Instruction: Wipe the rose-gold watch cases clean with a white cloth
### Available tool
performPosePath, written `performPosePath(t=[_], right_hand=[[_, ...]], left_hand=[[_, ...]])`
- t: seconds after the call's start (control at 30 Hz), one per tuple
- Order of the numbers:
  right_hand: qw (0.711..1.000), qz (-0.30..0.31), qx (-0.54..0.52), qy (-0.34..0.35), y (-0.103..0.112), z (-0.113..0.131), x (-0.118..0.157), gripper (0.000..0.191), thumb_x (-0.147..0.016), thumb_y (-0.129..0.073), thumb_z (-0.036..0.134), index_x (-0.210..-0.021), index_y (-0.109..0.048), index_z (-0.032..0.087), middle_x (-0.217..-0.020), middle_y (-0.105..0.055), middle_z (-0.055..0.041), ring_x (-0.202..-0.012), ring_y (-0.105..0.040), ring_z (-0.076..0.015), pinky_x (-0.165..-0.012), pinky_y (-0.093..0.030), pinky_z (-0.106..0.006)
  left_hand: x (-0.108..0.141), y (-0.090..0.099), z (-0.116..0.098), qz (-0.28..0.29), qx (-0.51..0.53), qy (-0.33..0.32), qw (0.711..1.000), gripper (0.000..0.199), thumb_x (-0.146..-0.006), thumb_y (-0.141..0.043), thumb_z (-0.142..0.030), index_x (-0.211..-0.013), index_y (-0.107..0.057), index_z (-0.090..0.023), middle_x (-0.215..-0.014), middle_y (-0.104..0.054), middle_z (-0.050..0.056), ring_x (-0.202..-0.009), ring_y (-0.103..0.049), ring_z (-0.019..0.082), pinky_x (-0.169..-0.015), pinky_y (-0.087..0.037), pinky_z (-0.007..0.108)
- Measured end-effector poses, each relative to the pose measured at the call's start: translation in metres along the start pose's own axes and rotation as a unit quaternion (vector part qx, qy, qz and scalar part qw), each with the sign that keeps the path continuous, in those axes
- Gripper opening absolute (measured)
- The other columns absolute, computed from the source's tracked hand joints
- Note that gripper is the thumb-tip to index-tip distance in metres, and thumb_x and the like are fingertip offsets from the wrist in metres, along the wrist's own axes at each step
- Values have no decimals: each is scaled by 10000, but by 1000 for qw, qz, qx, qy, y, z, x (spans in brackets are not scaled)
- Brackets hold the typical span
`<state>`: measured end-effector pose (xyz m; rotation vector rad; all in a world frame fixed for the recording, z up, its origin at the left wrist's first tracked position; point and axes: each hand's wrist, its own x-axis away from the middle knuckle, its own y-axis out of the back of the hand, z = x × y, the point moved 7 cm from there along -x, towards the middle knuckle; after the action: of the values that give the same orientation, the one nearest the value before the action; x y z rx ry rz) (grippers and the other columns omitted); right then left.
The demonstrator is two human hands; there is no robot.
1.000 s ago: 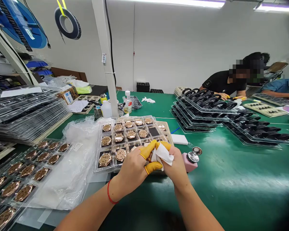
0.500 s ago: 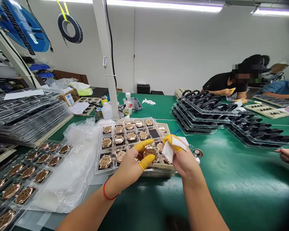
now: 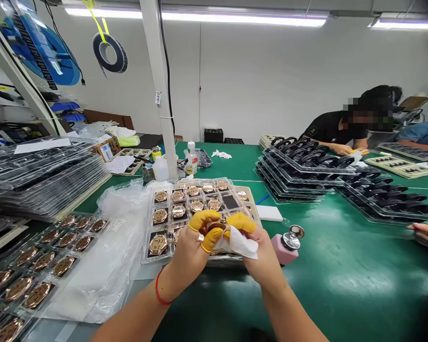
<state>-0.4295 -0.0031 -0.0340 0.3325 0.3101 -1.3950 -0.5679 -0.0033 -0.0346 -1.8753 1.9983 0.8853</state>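
Observation:
My left hand [image 3: 189, 249], with yellow finger cots on thumb and forefinger, grips a rose-gold watch case [image 3: 217, 223] by its edge. My right hand [image 3: 258, 247], also in yellow finger cots, pinches a white wiping cloth [image 3: 240, 243] against the right side of the case. The fingers of both hands cover part of the case. Beneath them lies a clear plastic tray [image 3: 152, 259] with rows of similar watch cases in black-lined pockets; one pocket in the upper right shows only its black lining. Right of my right hand stands a pink bottle [image 3: 285, 249] with a metal top.
More watch cases fill a clear tray [image 3: 57, 280] at lower left, beside crumpled plastic wrap [image 3: 117, 237]. Stacked trays [image 3: 39, 185] rise at far left. Trays of black bands [image 3: 299, 166] stand right. A white post [image 3: 160, 85] rises behind. Co-workers [image 3: 338, 126] sit at right.
My right hand has moved left and brought the cloth onto the watch case. The case has tilted in my left hand. The pink bottle, mostly hidden before, now shows.

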Motion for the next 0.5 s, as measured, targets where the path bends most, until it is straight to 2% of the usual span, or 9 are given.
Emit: performPosePath(t=[0.1,0.23,0.37,0.5], right_hand=[[987,-31,111,108,12,19,4,112,-883,-584,214,-943,-672,249,-941,-653,-45,-872,-588,-185,-801,-466,-314],[982,-15,134,129,11,20,4,166,-917,-527,199,-997,-654,271,-962,-640,-36,-880,-581,-174,-805,-459,-300],[991,-20,81,107,8,12,2,151,-933,-524,254,-912,-673,263,-870,-644,-17,-797,-567,-160,-751,-449,-281],[1000,0,-16,11,5,-4,-1,194,-939,-529,367,-946,-680,246,-867,-669,-24,-765,-568,-160,-716,-453,-282]], left_hand=[[-3,3,-7,25,-88,-33,995,124,-922,-591,-260,-1040,-610,-225,-957,-681,20,-853,-639,152,-800,-515,259],[-6,7,-22,16,-181,-129,975,208,-933,-564,-218,-1137,-600,-194,-978,-697,57,-902,-637,193,-798,-525,310],[-5,4,-34,15,-205,-223,953,163,-919,-561,-150,-1055,-644,-188,-925,-711,49,-871,-626,191,-783,-523,319],[-3,-3,-39,44,-171,-268,947,167,-920,-572,-165,-1068,-647,-182,-919,-719,63,-886,-619,200,-789,-511,334]])
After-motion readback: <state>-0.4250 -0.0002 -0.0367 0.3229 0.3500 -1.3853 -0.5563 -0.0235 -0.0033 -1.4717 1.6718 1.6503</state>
